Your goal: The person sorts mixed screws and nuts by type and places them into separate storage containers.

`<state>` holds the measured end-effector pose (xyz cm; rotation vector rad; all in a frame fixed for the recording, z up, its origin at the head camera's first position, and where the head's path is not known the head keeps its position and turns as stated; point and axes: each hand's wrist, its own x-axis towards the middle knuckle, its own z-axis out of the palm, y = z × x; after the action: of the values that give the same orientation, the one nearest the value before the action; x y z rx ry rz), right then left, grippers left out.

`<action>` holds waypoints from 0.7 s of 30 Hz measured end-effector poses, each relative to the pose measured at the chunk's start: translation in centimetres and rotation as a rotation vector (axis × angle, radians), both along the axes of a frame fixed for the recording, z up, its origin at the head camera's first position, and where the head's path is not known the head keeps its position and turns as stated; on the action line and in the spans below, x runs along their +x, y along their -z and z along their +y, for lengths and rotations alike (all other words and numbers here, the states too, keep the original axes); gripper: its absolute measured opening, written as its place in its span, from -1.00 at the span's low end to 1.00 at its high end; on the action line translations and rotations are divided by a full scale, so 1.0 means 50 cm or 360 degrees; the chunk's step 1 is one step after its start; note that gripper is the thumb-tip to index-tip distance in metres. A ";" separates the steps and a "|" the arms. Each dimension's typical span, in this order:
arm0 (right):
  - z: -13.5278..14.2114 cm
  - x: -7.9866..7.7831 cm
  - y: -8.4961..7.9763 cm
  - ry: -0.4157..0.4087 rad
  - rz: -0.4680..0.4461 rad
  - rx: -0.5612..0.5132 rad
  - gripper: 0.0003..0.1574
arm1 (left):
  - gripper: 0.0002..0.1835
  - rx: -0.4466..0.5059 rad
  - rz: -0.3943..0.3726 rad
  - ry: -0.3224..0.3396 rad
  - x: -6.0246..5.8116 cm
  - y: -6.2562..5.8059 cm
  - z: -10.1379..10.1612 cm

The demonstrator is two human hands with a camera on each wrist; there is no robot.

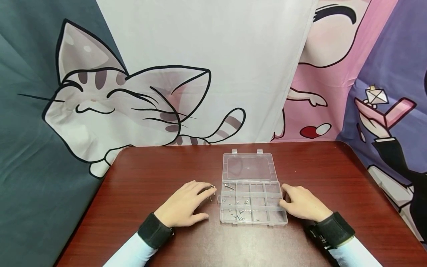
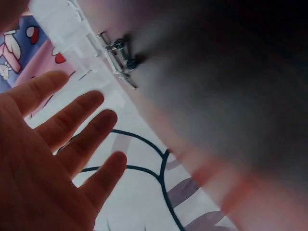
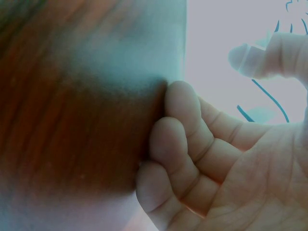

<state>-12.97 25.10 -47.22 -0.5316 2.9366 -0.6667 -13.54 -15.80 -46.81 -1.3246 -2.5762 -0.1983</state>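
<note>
A clear plastic compartment box [image 1: 251,195] lies on the table, its hinged lid [image 1: 248,167] laid back. Small screws and nuts [image 1: 246,202] sit in several of its left and middle compartments. My left hand [image 1: 183,205] is to the left of the box, fingers stretched out over a small heap of metal screws [image 2: 118,55], partly hidden in the head view. Nothing is held in it; the spread fingers [image 2: 77,139] show in the left wrist view. At the box's right edge, my right hand [image 1: 303,202] holds the side, thumb overlapping the rim and other fingers [image 3: 168,139] curled.
The reddish-brown wooden table [image 1: 160,163] carries the box and the loose screws. Behind it hangs a printed cloth [image 1: 253,74] with a cartoon cat. Two latch tabs [image 1: 247,151] stick out from the lid's far edge.
</note>
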 end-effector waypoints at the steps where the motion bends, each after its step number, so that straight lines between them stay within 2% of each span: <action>1: 0.000 0.000 0.000 0.0003 -0.0003 0.0001 -0.83 | -0.30 -0.0003 0.0019 0.0015 -0.004 0.003 0.001; 5: 0.000 0.002 -0.002 0.0003 -0.0011 -0.0006 -0.82 | -0.62 -0.0034 0.0129 0.0067 -0.018 0.012 0.010; 9: -0.001 0.004 -0.004 -0.0003 -0.0007 -0.0016 -0.81 | -0.81 -0.0087 0.0234 0.0107 -0.028 0.017 0.023; 14: -0.002 0.005 -0.006 -0.0014 -0.0009 -0.0025 -0.82 | -0.90 -0.0165 0.0351 0.0157 -0.036 0.014 0.038; 21: -0.003 0.006 -0.008 -0.0014 -0.0008 -0.0024 -0.82 | -0.85 -0.0343 0.0474 0.0190 -0.043 0.002 0.051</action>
<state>-12.68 24.97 -46.81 -0.5428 2.9251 -0.6890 -15.70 -13.25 -46.93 -1.4566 -2.3201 0.2462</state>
